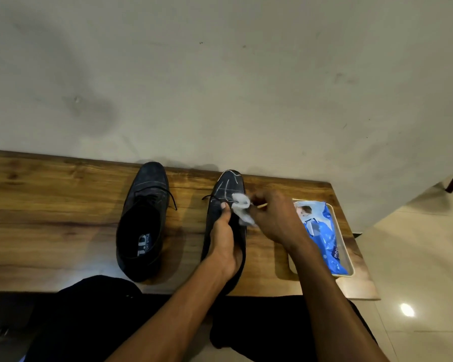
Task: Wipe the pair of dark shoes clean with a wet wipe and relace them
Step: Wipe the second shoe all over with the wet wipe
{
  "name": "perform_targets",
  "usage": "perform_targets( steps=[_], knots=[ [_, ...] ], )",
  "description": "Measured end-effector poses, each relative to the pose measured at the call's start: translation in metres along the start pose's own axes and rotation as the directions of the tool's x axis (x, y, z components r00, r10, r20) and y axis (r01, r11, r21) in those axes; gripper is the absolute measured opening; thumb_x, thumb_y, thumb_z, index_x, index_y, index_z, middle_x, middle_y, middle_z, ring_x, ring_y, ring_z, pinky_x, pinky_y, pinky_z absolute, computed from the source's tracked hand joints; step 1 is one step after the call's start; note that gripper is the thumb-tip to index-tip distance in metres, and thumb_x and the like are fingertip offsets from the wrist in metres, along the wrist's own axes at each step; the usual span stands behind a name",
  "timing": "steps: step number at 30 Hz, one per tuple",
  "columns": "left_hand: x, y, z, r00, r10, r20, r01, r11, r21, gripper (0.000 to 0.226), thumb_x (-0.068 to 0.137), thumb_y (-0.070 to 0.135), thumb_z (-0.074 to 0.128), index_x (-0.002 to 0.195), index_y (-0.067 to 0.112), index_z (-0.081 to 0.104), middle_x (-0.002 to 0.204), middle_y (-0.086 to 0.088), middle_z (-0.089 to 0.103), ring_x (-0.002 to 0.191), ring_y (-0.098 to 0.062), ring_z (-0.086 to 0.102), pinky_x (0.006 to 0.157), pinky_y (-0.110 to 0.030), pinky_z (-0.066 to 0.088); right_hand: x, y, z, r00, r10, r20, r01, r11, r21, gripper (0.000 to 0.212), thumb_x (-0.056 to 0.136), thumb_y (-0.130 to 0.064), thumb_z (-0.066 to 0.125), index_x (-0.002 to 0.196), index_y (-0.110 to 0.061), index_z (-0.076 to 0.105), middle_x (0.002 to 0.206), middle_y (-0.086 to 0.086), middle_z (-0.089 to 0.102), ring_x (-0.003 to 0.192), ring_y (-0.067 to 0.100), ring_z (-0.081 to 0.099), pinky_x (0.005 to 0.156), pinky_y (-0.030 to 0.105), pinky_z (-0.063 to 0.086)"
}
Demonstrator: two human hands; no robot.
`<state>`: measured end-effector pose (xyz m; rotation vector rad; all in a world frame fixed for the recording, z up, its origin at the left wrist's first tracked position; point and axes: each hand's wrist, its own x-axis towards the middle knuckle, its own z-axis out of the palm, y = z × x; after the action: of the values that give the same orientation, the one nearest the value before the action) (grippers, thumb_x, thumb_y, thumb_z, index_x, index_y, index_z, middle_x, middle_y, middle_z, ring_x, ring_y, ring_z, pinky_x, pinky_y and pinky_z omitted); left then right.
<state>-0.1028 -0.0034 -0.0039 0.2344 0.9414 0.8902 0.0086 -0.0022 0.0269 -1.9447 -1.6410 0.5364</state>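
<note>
Right hand [273, 218] pinched the wet wipe [242, 209] just left of itself, over the chalky shoe [226, 194], toe pointing away; left hand [224, 241] gripped that shoe's middle on the table [50, 218].

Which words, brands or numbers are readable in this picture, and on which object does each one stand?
"I.D": large white letters on the insole label of the left shoe; the first letter is partly cut off.
"ORT STYLE": small white print beside it on the same label; its beginning is hidden.
"mee": white letters on the blue wipes pack; the rest is hidden.
Other print on the pack is too blurred to read.
</note>
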Motion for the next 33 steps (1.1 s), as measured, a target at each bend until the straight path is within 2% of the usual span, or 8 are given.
perform_targets(
  steps=[4, 7, 11, 16, 20, 24, 30, 33],
  knots=[
    [-0.023, 0.011, -0.003, 0.993, 0.045, 0.111, -0.052, 0.997, 0.060, 0.024, 0.101, 0.031, 0.054, 0.104, 0.019, 0.074, 0.099, -0.003, 0.078, 0.086, -0.016, 0.075, 0.064, -0.026, 0.058, -0.001, -0.001, -0.015, 0.957, 0.027, -0.289, 0.023, 0.985, 0.170, 0.016, 0.095, -0.023, 0.070, 0.107, -0.018, 0.080, 0.087, -0.011, 0.073, 0.077, -0.001, 0.068, 0.060, 0.004, 0.044],
    [-0.045, 0.025, -0.007, 0.978, 0.113, 0.177, -0.135, 0.984, 0.117, 0.018, 0.096, 0.019, 0.061, 0.111, 0.021, 0.071, 0.115, -0.003, 0.075, 0.110, -0.021, 0.068, 0.094, -0.034, 0.053, 0.000, 0.002, -0.015, 0.918, 0.014, -0.397, 0.057, 0.984, 0.168, 0.020, 0.095, -0.023, 0.071, 0.112, -0.015, 0.079, 0.100, -0.003, 0.077, 0.084, 0.007, 0.071, 0.066, 0.004, 0.046],
    [-0.069, 0.040, -0.021, 0.942, 0.183, 0.280, -0.249, 0.943, 0.221, 0.035, 0.076, 0.026, 0.072, 0.112, 0.026, 0.068, 0.122, 0.003, 0.072, 0.119, -0.018, 0.064, 0.112, -0.041, 0.042, 0.001, -0.008, -0.008, 0.807, -0.196, -0.557, 0.234, 0.972, -0.003, 0.018, 0.092, -0.007, 0.071, 0.109, -0.008, 0.078, 0.104, 0.009, 0.070, 0.086, 0.021, 0.069, 0.077, 0.031, 0.056],
    [-0.085, 0.051, -0.033, 0.895, 0.285, 0.342, -0.363, 0.912, 0.189, 0.051, 0.080, 0.045, 0.069, 0.125, 0.021, 0.065, 0.128, -0.002, 0.069, 0.122, -0.019, 0.063, 0.114, -0.044, 0.039, -0.012, -0.031, 0.011, 0.768, -0.431, -0.474, 0.391, 0.902, -0.186, 0.022, 0.092, -0.002, 0.068, 0.113, -0.003, 0.075, 0.108, 0.012, 0.067, 0.099, 0.028, 0.064, 0.086, 0.031, 0.051],
    [-0.088, 0.061, -0.032, 0.902, 0.258, 0.345, -0.294, 0.954, 0.058, 0.060, 0.089, 0.050, 0.049, 0.135, 0.013, 0.057, 0.132, -0.008, 0.066, 0.126, -0.022, 0.060, 0.116, -0.044, 0.037, -0.032, -0.051, 0.031, 0.735, -0.559, -0.383, 0.550, 0.823, -0.144, 0.025, 0.096, -0.009, 0.059, 0.114, -0.003, 0.074, 0.116, 0.012, 0.068, 0.108, 0.023, 0.062, 0.096, 0.023, 0.048],
    [-0.086, 0.071, -0.034, 0.890, 0.262, 0.373, -0.309, 0.948, 0.070, 0.064, 0.086, 0.053, 0.044, 0.133, 0.011, 0.058, 0.130, -0.008, 0.067, 0.123, -0.020, 0.062, 0.113, -0.041, 0.039, -0.033, -0.051, 0.032, 0.678, -0.676, -0.289, 0.610, 0.737, -0.291, 0.032, 0.098, -0.010, 0.055, 0.124, -0.002, 0.070, 0.130, 0.012, 0.068, 0.128, 0.027, 0.057, 0.108, 0.040, 0.048],
    [-0.080, 0.073, -0.041, 0.889, 0.262, 0.375, -0.375, 0.887, 0.270, 0.042, 0.082, 0.044, 0.062, 0.118, 0.024, 0.067, 0.126, 0.003, 0.070, 0.122, -0.013, 0.063, 0.114, -0.041, 0.040, -0.001, -0.030, 0.016, 0.717, -0.555, -0.421, 0.382, 0.818, -0.429, 0.042, 0.102, -0.007, 0.042, 0.139, 0.001, 0.058, 0.149, 0.014, 0.054, 0.147, 0.037, 0.038, 0.113, 0.054, 0.041],
    [-0.081, 0.073, -0.043, 0.886, 0.263, 0.382, -0.390, 0.868, 0.307, 0.042, 0.080, 0.047, 0.067, 0.116, 0.026, 0.069, 0.123, 0.004, 0.071, 0.120, -0.013, 0.064, 0.113, -0.043, 0.041, -0.016, -0.043, 0.027, 0.769, -0.560, -0.307, 0.482, 0.825, -0.295, 0.047, 0.103, -0.012, 0.039, 0.147, 0.001, 0.048, 0.157, 0.015, 0.044, 0.153, 0.029, 0.029, 0.119, 0.055, 0.034]
  ],
)
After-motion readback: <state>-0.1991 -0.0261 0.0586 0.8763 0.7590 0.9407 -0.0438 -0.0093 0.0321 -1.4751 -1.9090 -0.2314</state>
